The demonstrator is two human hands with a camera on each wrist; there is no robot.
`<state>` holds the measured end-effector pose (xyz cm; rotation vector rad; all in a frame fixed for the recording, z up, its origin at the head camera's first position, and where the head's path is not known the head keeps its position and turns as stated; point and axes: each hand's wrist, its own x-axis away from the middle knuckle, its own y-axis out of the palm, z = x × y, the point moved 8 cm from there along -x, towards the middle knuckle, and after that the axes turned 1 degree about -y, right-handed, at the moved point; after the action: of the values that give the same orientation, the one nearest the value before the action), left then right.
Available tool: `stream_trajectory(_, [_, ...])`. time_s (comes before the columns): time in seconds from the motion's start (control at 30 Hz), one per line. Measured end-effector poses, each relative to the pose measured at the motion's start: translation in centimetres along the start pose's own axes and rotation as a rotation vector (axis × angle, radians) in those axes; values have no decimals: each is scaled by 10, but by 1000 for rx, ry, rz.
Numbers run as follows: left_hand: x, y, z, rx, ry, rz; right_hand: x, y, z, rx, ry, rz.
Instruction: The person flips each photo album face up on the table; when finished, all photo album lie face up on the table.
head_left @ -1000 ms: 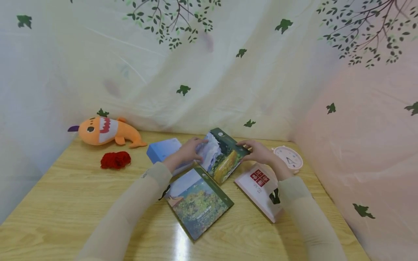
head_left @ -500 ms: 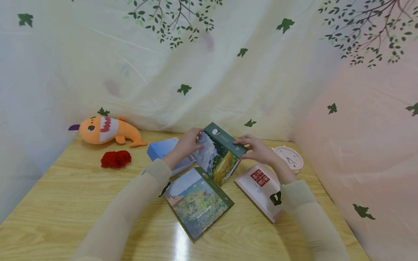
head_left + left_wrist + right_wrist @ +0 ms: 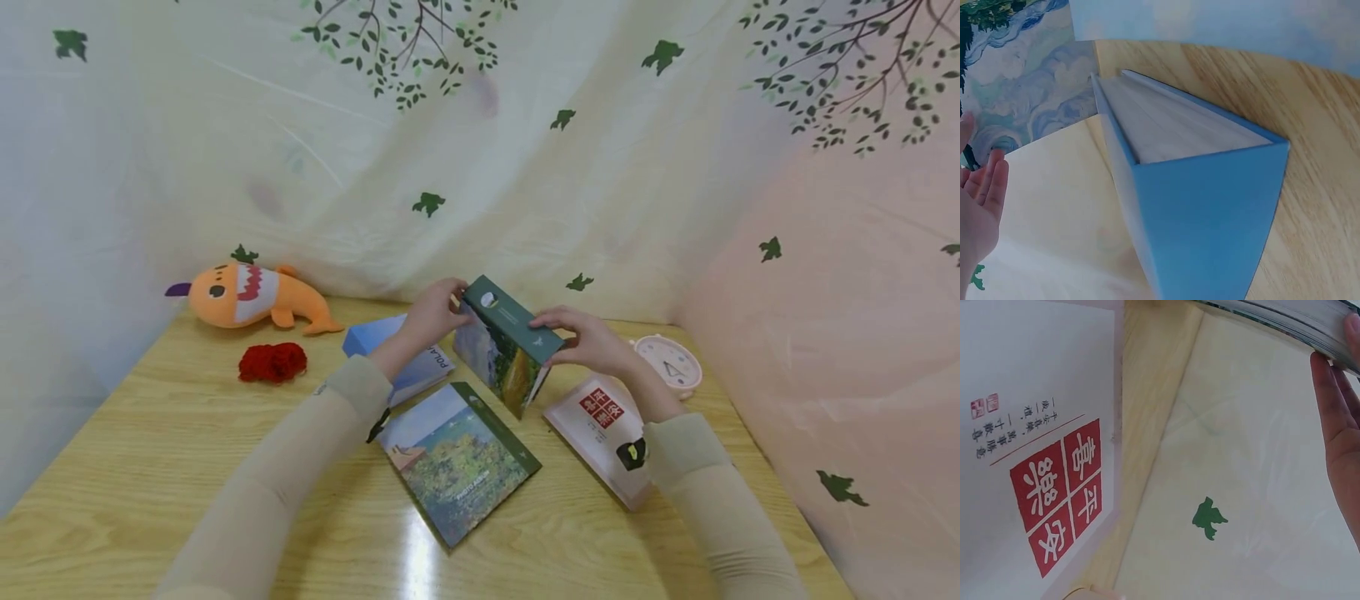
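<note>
A photo album [image 3: 487, 354] with a painted landscape cover and a green spine stands tilted up at the back middle of the table, spine uppermost. My left hand [image 3: 433, 315] grips its left end, near the top. On the opposite end, my right hand [image 3: 592, 340] holds the spine corner between thumb and fingers. The album's page edges [image 3: 1285, 319] show in the right wrist view beside that hand. In the left wrist view, part of the swirling sky cover [image 3: 1041, 81] appears near my left fingers. A second photo album [image 3: 459, 467] with a garden painting lies flat in front.
Behind my left forearm lies a blue album [image 3: 367, 337]. A pale pink book [image 3: 592, 433] with red Chinese characters lies under my right forearm, and a pink clock [image 3: 667, 364] sits behind it. Red yarn [image 3: 272, 362] and an orange plush shark [image 3: 255, 296] are at left. A cloth backdrop borders the table.
The held album has tipped up from leaning back, so its green spine now faces upward. Both hands have shifted slightly away from me, the left one also rising.
</note>
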<state>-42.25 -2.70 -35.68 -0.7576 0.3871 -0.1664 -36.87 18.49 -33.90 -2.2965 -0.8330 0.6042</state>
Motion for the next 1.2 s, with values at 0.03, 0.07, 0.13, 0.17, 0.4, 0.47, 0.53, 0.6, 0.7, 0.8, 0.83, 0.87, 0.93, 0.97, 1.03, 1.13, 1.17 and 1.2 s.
stream_trajectory(0.03, [0, -1, 0, 31, -5, 5, 0, 0, -2, -5, -12, -2])
stream_trajectory(0.07, [0, -2, 0, 56, -8, 8, -1, 0, -4, -9, -24, -2])
stream_trajectory(0.13, [0, -2, -2, 105, -15, 12, -1, -1, -7, -9, -33, 0])
stream_trajectory(0.17, [0, -2, -2, 125, -17, 13, -1, -1, -9, -3, -37, 2])
stream_trajectory(0.4, [0, -1, -5, 303, -31, -4, 0, -2, -26, 54, -32, 10])
stream_trajectory(0.47, [0, 0, -6, 367, -41, -8, 1, -2, -34, 65, -25, 7])
stream_trajectory(0.53, [1, 1, -8, 422, -51, -9, 1, -2, -40, 69, -14, 3])
stream_trajectory(0.6, [1, 4, -12, 460, -62, -14, 2, 0, -41, 69, 2, -1])
stream_trajectory(0.7, [2, 11, -16, 492, -73, -32, 3, 3, -34, 62, 10, -7])
stream_trajectory(0.8, [3, 16, -20, 507, -89, -46, 2, 6, -21, 68, -4, -7])
stream_trajectory(0.83, [3, 17, -21, 510, -93, -45, 1, 7, -16, 70, -14, -4])
stream_trajectory(0.87, [3, 17, -22, 509, -99, -39, 0, 7, -12, 68, -23, -5])
stream_trajectory(0.93, [4, 17, -23, 507, -109, -25, -1, 10, -6, 58, -31, -15])
stream_trajectory(0.97, [4, 17, -24, 507, -109, -16, -2, 12, -4, 49, -30, -24])
stream_trajectory(1.03, [5, 16, -26, 490, -107, 2, -3, 16, -2, 33, -28, -50])
stream_trajectory(1.13, [6, 15, -27, 459, -96, 12, -3, 24, 0, 11, -13, -84])
stream_trajectory(1.17, [6, 14, -28, 440, -90, 15, -3, 26, 0, 0, -11, -91])
stream_trajectory(1.2, [7, 14, -28, 420, -84, 15, -3, 28, -1, -4, -11, -96])
